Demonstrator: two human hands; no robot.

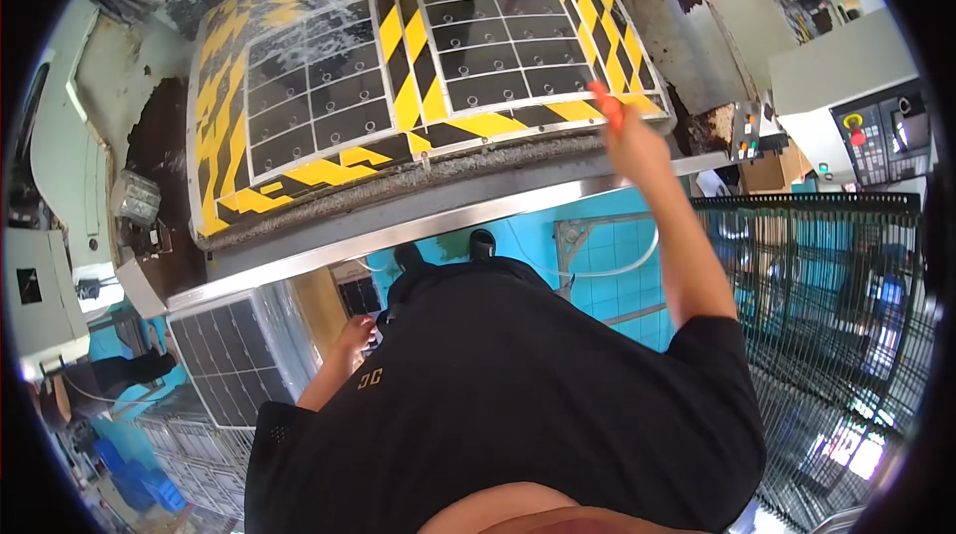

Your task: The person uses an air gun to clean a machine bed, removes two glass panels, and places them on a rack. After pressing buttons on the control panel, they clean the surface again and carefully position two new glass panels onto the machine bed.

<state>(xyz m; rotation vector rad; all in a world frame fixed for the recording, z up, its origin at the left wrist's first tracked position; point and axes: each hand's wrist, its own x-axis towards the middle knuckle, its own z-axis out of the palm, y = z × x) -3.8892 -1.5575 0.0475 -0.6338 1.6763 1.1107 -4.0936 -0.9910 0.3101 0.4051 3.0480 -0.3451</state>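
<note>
Fixture plate (428, 66) is the landmark: large slab striped yellow and black, carrying two inset dark grids of rectangular cells, each cell with a small round hole. Left grid is wet, with spray or water streaks across its upper part. Plate's near edge sits on a grimy ledge, and a bright steel rail (418, 230) runs just below that.

Right hand (629, 141) is raised at the plate's near-right corner, fingers closed around a slim orange tool (605, 104); the tool tip lies over the plate's yellow-black border, just off the right grid's lower corner. Cannot tell whether the tip touches the surface.

Left hand (357, 337) hangs low, well below the plate and under the rail, beside a grey gridded panel (231, 360) standing at the lower left. Fingers look curled, but what they grip, if anything, is hidden by the black shirt.

Right of the plate: control panel (881, 141) with buttons on a pale cabinet. Below that, dark wire rack (827, 335). Turquoise tiled floor shows under the rail.
</note>
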